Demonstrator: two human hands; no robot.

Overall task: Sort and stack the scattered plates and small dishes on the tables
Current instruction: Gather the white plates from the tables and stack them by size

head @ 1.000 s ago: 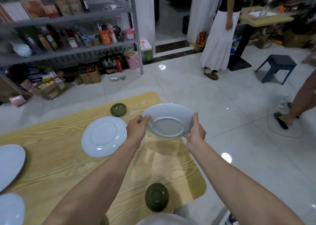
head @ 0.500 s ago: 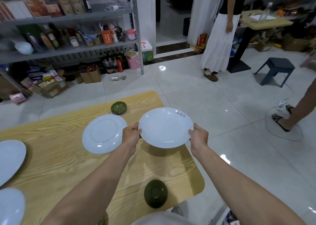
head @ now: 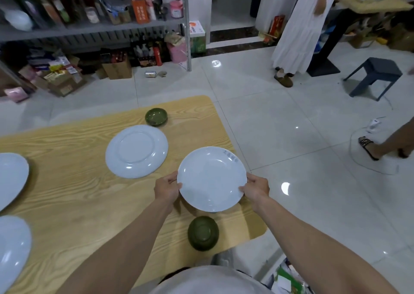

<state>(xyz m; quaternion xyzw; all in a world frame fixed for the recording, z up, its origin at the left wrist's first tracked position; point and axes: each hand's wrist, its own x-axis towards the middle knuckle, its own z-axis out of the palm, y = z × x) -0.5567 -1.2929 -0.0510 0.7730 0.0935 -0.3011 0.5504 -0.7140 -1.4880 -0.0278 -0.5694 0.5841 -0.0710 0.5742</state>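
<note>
Both hands, left hand (head: 167, 187) and right hand (head: 255, 187), are gripping opposite rims of a white plate (head: 211, 178), holding it face up just beyond the overturned green bowl (head: 203, 233).

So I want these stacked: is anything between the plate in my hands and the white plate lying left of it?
Nothing visible. Only bare tabletop lies between the held plate and the white plate; the far green dish and near green dish sit off that path.

The wooden worktop (head: 67, 193) carries a white plate (head: 136, 151) just beyond the left fingers (head: 173, 179), with a green dish (head: 156, 117) farther beyond. An upturned green dish (head: 203, 233) lies nearer than the fingers. A second white plate (head: 11, 177) and a third white plate (head: 11, 249) lie well to their left.
</note>
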